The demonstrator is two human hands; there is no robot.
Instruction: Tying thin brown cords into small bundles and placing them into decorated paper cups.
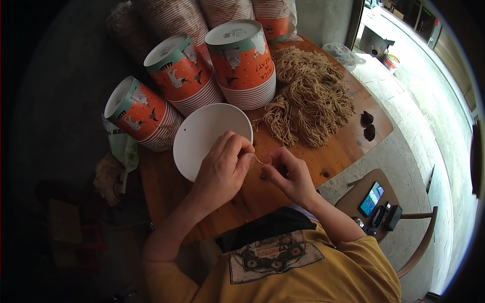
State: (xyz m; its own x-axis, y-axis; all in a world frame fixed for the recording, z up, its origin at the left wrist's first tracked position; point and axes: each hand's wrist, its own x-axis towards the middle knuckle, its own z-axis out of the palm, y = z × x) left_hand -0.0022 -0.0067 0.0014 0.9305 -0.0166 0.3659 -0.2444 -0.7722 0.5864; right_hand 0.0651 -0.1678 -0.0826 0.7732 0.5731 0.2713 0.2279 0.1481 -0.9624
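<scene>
A short piece of thin tan cord [258, 159] runs between my two hands over the near part of the wooden table. My left hand [222, 164] pinches one side of it, with thumb and fingers together. My right hand [290, 174] has the other side between thumb and fingertips. Behind my left hand a white paper bucket [194, 129] lies tilted with its mouth toward me; a small dark hole shows in its wall. My left hand overlaps its rim, and I cannot tell whether it touches. A heap of tan cords [313, 96] lies beyond my right hand.
Upside-down stacks of orange printed paper buckets [242, 63] stand behind the white one, with more bagged stacks [172, 17] at the back. Two dark objects [369, 126] lie near the table's right edge. A chair [348, 202] at right bears a phone [372, 198].
</scene>
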